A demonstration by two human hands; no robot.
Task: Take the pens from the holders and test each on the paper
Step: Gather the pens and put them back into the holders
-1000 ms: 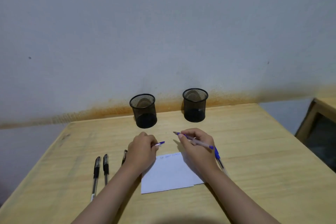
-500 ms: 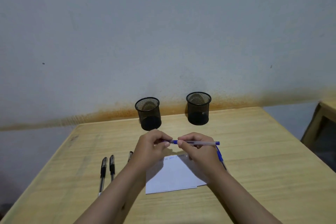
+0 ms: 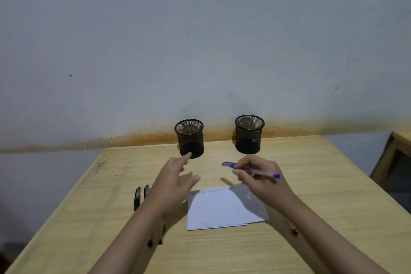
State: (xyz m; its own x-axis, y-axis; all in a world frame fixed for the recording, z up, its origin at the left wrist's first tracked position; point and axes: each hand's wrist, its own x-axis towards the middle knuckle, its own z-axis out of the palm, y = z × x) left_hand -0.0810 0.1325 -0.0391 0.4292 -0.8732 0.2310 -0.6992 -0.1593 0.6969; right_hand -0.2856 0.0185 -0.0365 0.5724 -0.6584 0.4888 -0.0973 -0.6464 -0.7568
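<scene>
My right hand [image 3: 264, 181] grips a capped blue pen [image 3: 251, 169] that lies nearly level above the far edge of the white paper [image 3: 222, 209]. My left hand [image 3: 175, 182] hovers with fingers spread and nothing in it, its fingertip close to the left black mesh holder [image 3: 190, 138]. The right mesh holder [image 3: 249, 133] stands beside it near the wall. Faint writing shows along the paper's far edge. Black pens [image 3: 141, 196] lie on the table to the left of the paper, partly hidden by my left forearm.
The wooden table [image 3: 322, 184] butts against a grey wall with an orange stain along its base. Another piece of wooden furniture [image 3: 393, 158] stands at the right edge. A dark pen end [image 3: 294, 232] peeks out under my right forearm.
The cap went onto the blue pen while both hands met. My left hand then let go and moved out toward the left holder; my right hand keeps the capped pen.
</scene>
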